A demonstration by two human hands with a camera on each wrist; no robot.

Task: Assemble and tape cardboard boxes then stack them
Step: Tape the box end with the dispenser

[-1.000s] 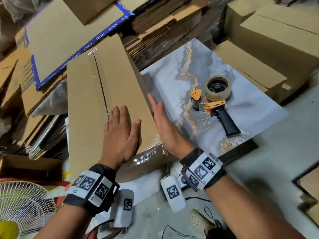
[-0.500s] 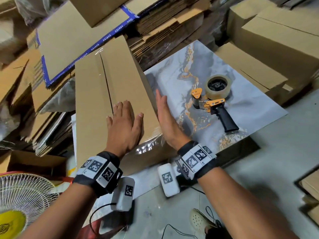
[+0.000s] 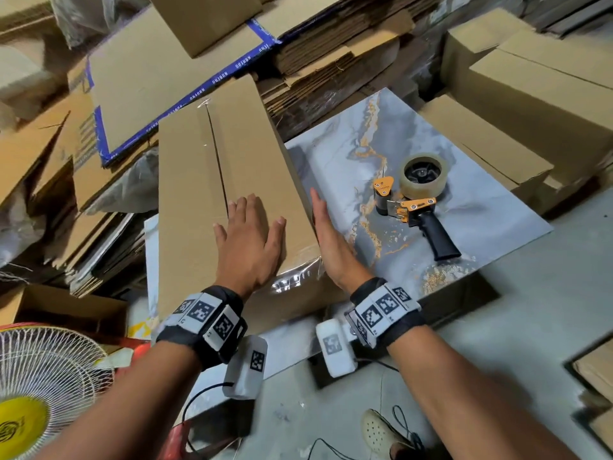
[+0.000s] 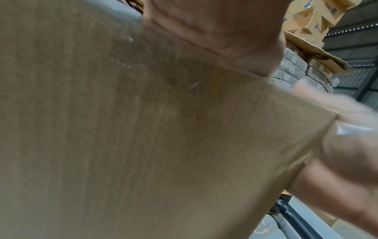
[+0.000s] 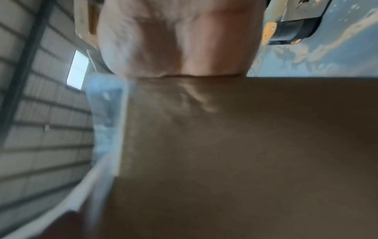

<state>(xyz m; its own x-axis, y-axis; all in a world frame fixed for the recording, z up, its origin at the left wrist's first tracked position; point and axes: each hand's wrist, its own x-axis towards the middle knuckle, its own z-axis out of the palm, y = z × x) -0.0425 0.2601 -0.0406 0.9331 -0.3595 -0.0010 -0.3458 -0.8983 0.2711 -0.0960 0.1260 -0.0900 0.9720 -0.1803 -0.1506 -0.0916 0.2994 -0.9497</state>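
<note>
Long cardboard box (image 3: 212,180) lies flat on the left part of a marble-patterned slab (image 3: 348,151), grey with gold veining; its top flaps meet in a seam running lengthwise. Clear tape (image 3: 292,277) wraps the near end, glossy and wrinkled.

Left hand (image 3: 248,247) rests palm down on the box top near the taped end, fingers straight and spread, gripping nothing. Right hand (image 3: 331,247) stands on edge against the box's right side wall, fingers straight and together, flat against the cardboard, holding nothing. Both wrist views are filled with brown cardboard at close range and are blurred; the right wrist view shows the tape strip along the box's corner.

Tape dispenser (image 3: 418,200), orange frame with black handle and a clear roll, lies on the slab to the right of the box, apart from both hands.

Surroundings: slab sits low over a grey concrete floor (image 3: 530,310). Flattened cardboard sheets (image 3: 159,71), one edged in blue print, are heaped behind and to the left. Closed cartons (image 3: 530,94) are stacked at right, touching the slab's far right edge. A white-grilled fan (image 3: 43,376) with yellow hub stands at lower left. A light-coloured shoe (image 3: 378,429) shows at bottom.
</note>
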